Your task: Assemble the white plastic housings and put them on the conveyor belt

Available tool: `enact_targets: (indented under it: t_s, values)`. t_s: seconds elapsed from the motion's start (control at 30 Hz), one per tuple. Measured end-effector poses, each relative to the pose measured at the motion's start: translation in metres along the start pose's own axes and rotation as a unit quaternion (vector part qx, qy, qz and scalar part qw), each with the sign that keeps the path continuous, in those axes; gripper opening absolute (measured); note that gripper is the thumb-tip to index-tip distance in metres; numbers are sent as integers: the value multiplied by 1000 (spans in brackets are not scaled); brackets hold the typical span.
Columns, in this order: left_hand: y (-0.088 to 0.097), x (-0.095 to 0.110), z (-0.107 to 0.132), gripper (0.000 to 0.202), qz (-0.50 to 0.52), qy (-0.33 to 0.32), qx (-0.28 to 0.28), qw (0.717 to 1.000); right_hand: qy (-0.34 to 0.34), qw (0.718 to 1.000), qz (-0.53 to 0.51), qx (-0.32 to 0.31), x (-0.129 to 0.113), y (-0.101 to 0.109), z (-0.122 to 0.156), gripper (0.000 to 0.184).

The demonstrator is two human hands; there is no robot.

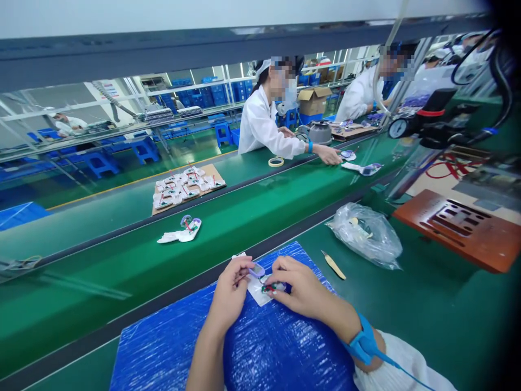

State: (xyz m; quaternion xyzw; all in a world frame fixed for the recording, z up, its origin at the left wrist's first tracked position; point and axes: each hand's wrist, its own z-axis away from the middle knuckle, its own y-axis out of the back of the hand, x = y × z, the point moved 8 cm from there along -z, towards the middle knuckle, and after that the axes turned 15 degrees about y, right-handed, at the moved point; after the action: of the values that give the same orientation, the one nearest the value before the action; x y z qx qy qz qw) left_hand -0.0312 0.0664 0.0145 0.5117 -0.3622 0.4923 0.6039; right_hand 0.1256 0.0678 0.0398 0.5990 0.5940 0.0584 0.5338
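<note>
Two bare hands meet at the six o'clock edge of the view over a small white unit (255, 289) with a purple window (257, 270). The left hand (228, 296) pinches the unit's near corner between thumb and fingertips. The right hand (303, 293) curls narrowly over its other side, fingertips pressed on thin red and green wires (268, 289). A blue wrist strap (364, 342) circles the right wrist.

The likely risk is the wires: they look fine and short, so a tug or a twist from either hand could pull one loose or kink it. The grip is light and at the edges, so the unit could also slip onto the blue mat (264, 347) below it.

The mat lies on a green bench. At two o'clock from the hands lies a beige pick tool (334, 265), and beyond it a crumpled clear bag (366, 233). At three o'clock sits a brown slotted plate (459, 228). A green conveyor belt (122, 260) runs across from nine to one o'clock. It carries another white unit (181, 232) at eleven o'clock. Beyond it, a cardboard tray (157, 206) of similar units and a tape roll (275, 161) sit on the far bench. At twelve o'clock a co-worker in a white coat (260, 125) reaches across the far bench. Blue stools (142, 149) and crates fill the bright factory hall behind.
</note>
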Motion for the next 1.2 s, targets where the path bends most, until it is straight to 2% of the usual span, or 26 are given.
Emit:
enact_targets:
  t_s: [0.07, 0.1, 0.13, 0.2, 0.23, 0.27, 0.3, 0.4, 0.47, 0.6, 0.67, 0.77, 0.83, 0.93, 0.97, 1.0, 1.13, 1.2]
  values:
    - [3, -5, -3, 25, 46, 16, 1, 999, 24, 1000, -12, 3, -3, -5, -2, 11]
    - [10, -6, -4, 30, 67, 24, 25, 997, 33, 999, -20, 5, -4, -8, -2, 11]
    - [19, -7, -3, 34, 74, 30, 71, 994, 38, 999, -28, 8, -4, -11, -3, 13]
    - [41, -2, 4, 36, 24, 34, 199, 979, 41, 998, -45, 12, -4, -16, -3, 16]
    - [47, 4, 9, 34, -22, 34, 247, 968, 41, 998, -52, 14, -4, -18, -4, 17]
    - [47, 12, 13, 33, -72, 33, 267, 961, 40, 997, -58, 15, -4, -20, -4, 17]
    - [41, 18, 14, 32, -118, 33, 257, 959, 39, 997, -66, 14, -5, -21, -4, 17]
    - [10, 27, 14, 28, -226, 40, 176, 957, 37, 995, -95, -1, -8, -22, -5, 16]
    - [-3, 26, 14, 26, -279, 50, 163, 945, 33, 993, -109, -18, -10, -23, -6, 14]
    - [-3, 16, 11, 20, -305, 66, 169, 935, 33, 990, -130, -43, -13, -25, -6, 11]
    - [2, 10, 8, 18, -251, 80, 137, 955, 26, 988, -144, -40, -11, -26, -5, 10]
    - [6, 7, 9, 26, -65, 70, 56, 994, -21, 980, -199, -15, -3, -30, -4, 12]
    - [4, 8, 12, 31, 25, 51, 8, 998, -81, 957, -278, 11, 6, -35, -1, 16]
    - [-2, 0, 17, 36, 63, 48, -38, 996, -155, 906, -391, 52, 13, -44, 2, 19]
    - [-5, -5, 18, 38, 70, 47, -44, 995, -161, 899, -403, 61, 13, -45, 2, 19]
    - [-6, -9, 19, 40, 78, 45, -44, 995, -157, 903, -395, 66, 13, -44, 1, 20]
    - [-5, -27, 21, 44, 87, 35, -5, 996, -114, 951, -279, 62, 11, -38, -2, 24]
    - [-5, -32, 21, 43, 79, 29, 6, 996, -127, 951, -276, 63, 13, -40, -1, 22]
